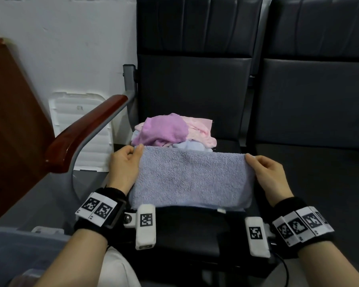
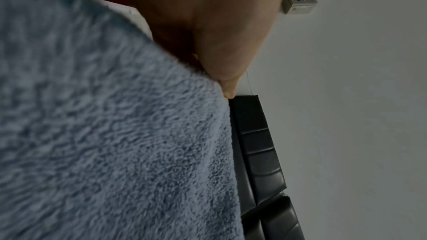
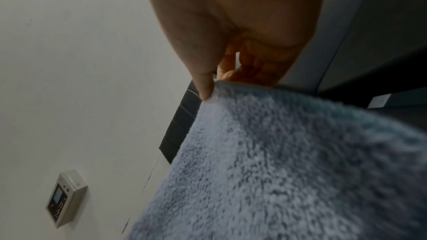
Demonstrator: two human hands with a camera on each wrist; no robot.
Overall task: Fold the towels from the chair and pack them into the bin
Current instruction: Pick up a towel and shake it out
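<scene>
a fluffy grey-blue towel (image 1: 192,179), a purple cloth (image 1: 164,129) and a pink cloth (image 1: 199,129) on a black chair (image 1: 195,83) with a shiny red-brown armrest (image 1: 81,131).

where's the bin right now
In the head view the bin sits at the bottom left, beside the left forearm and below the chair's wooden armrest.

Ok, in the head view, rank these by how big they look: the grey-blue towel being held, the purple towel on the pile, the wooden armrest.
1. Grey-blue terry towel, largest, though nearest the camera.
2. Red-brown wooden armrest.
3. Crumpled purple towel, smallest, partly bunched, so its true size is unsure.
</scene>
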